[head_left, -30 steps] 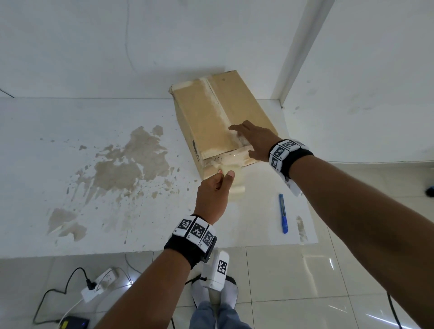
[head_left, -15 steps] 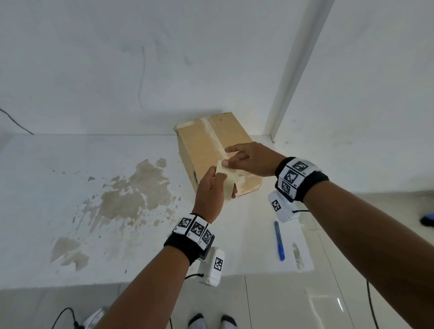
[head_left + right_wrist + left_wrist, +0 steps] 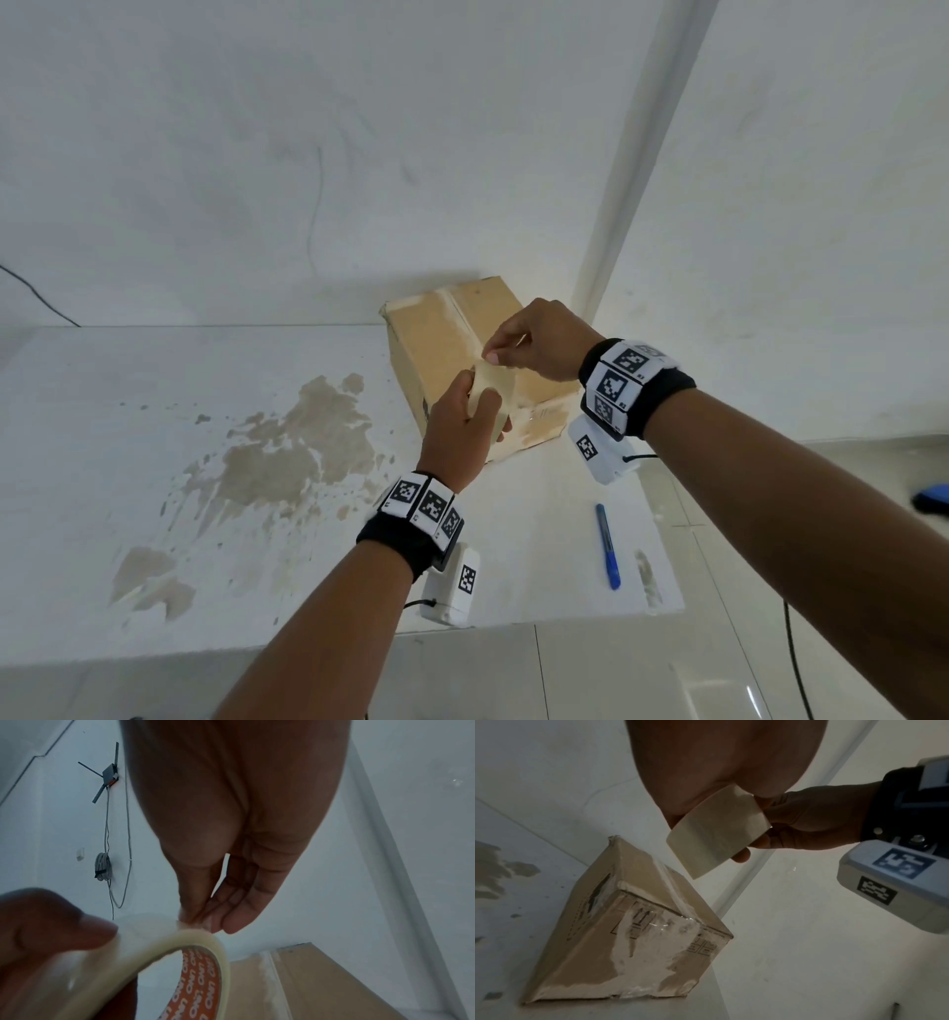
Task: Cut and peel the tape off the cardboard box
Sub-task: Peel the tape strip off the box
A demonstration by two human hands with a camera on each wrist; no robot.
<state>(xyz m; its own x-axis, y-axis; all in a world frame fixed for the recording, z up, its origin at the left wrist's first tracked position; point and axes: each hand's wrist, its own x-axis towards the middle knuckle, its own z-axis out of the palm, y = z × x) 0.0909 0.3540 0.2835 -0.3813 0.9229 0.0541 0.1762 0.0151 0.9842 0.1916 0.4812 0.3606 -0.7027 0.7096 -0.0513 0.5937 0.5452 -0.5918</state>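
The brown cardboard box point(image 3: 447, 344) lies on the white table point(image 3: 154, 411) near the wall corner. Clear tape point(image 3: 671, 892) runs along its top seam and over its torn front face. My left hand point(image 3: 485, 406) grips a cream tape roll point(image 3: 495, 388) in the air above the box's near end. My right hand point(image 3: 495, 355) pinches the roll's outer layer at its top edge with thumb and fingertips point(image 3: 197, 914). The roll point(image 3: 185, 941) has an orange printed core. Neither hand touches the box point(image 3: 639, 923).
A blue cutter point(image 3: 607, 545) lies on the table near its right front edge, below my right wrist. Brown stains point(image 3: 287, 452) mark the table's middle. The wall corner stands just behind the box. Tiled floor lies right of the table.
My left hand has lifted the tape roll up from the box's near end. My right hand left the box top and now pinches the roll. The head view tilted upward.
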